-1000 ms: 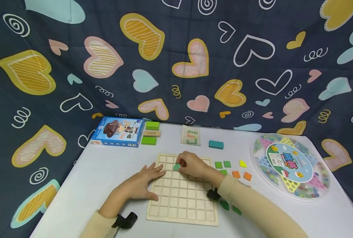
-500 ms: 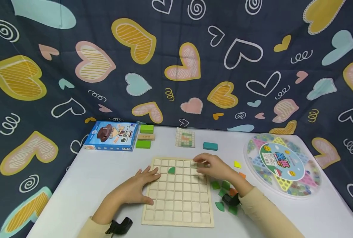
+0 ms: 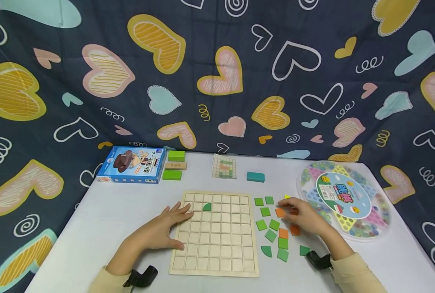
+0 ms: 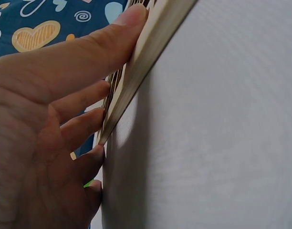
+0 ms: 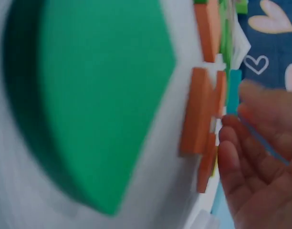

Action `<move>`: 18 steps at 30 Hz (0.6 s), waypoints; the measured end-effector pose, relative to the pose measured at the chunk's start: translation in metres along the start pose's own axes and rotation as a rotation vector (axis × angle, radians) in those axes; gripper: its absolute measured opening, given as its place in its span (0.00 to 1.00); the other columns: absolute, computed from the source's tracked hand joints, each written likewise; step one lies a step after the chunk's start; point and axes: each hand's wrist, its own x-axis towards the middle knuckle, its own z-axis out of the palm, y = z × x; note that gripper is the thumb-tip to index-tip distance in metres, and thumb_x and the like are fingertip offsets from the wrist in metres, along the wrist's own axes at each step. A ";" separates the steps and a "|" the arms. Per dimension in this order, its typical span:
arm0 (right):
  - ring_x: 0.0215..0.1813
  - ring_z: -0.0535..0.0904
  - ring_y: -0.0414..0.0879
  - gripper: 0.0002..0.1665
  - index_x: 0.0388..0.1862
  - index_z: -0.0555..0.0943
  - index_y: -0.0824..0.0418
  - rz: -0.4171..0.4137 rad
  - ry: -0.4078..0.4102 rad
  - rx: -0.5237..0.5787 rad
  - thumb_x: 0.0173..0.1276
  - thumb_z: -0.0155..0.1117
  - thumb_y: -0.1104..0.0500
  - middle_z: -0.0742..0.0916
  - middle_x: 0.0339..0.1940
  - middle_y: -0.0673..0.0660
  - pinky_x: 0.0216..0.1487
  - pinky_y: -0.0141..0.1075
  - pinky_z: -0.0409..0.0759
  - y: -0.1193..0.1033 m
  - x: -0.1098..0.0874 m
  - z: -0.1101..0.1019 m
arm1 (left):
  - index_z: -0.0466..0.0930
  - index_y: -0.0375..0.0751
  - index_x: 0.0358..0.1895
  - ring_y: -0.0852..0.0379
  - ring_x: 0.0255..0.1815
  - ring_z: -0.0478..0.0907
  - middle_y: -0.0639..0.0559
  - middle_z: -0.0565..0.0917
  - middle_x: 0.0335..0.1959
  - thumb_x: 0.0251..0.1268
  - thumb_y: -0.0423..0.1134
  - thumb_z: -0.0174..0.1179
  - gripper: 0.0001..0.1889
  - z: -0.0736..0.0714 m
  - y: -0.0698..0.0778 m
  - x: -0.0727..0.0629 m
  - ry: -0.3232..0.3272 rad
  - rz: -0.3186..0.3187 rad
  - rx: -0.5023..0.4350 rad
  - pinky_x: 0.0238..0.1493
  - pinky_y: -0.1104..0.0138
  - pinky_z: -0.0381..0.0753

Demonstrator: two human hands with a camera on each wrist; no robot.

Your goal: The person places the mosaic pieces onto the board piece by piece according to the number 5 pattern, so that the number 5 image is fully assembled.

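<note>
A wooden grid board (image 3: 214, 262) lies on the white table, with one green quarter-circle piece (image 3: 207, 207) in a cell near its upper left. My left hand (image 3: 158, 232) rests along the board's left edge, fingers spread; in the left wrist view the thumb (image 4: 88, 57) touches the rim. Over the loose tiles to the right hovers my right hand (image 3: 304, 215), fingers loosely bent with no piece visible in them. Orange square tiles (image 3: 283, 233) lie beneath and beside it. Close to the right wrist camera is a green curved-edge piece (image 5: 103, 100).
Several green square tiles (image 3: 274, 225) and another quarter-circle (image 3: 266, 251) lie right of the board. Behind stand a pattern card (image 3: 224, 167), a teal block (image 3: 255, 177), a blue game box (image 3: 133, 165) and green blocks (image 3: 172, 175). A round marble-game case (image 3: 343, 195) is at right.
My right hand has let go of the green quarter-circle on the board and moved right to the loose tiles. The left hand has stayed at the board's edge. The head view has shifted slightly.
</note>
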 end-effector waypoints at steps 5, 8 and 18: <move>0.41 0.76 0.44 0.12 0.44 0.82 0.59 -0.004 0.029 -0.154 0.60 0.66 0.65 0.82 0.43 0.52 0.42 0.36 0.78 0.001 0.004 0.001 | 0.65 0.48 0.70 0.44 0.77 0.44 0.51 0.57 0.75 0.38 0.55 0.74 0.49 -0.001 0.001 0.001 -0.007 -0.011 0.008 0.74 0.43 0.42; 0.39 0.76 0.43 0.11 0.43 0.81 0.60 -0.006 0.032 -0.171 0.61 0.65 0.65 0.82 0.40 0.53 0.40 0.34 0.78 -0.001 0.006 -0.001 | 0.64 0.48 0.70 0.46 0.78 0.43 0.53 0.56 0.75 0.39 0.56 0.74 0.49 -0.002 0.001 0.004 -0.012 -0.020 0.021 0.74 0.44 0.43; 0.42 0.80 0.42 0.13 0.46 0.81 0.57 -0.148 0.047 0.001 0.62 0.67 0.59 0.84 0.43 0.50 0.43 0.35 0.82 -0.052 0.020 0.023 | 0.67 0.47 0.68 0.45 0.77 0.45 0.52 0.58 0.75 0.36 0.56 0.75 0.49 -0.004 0.004 0.002 -0.012 -0.050 0.025 0.73 0.43 0.47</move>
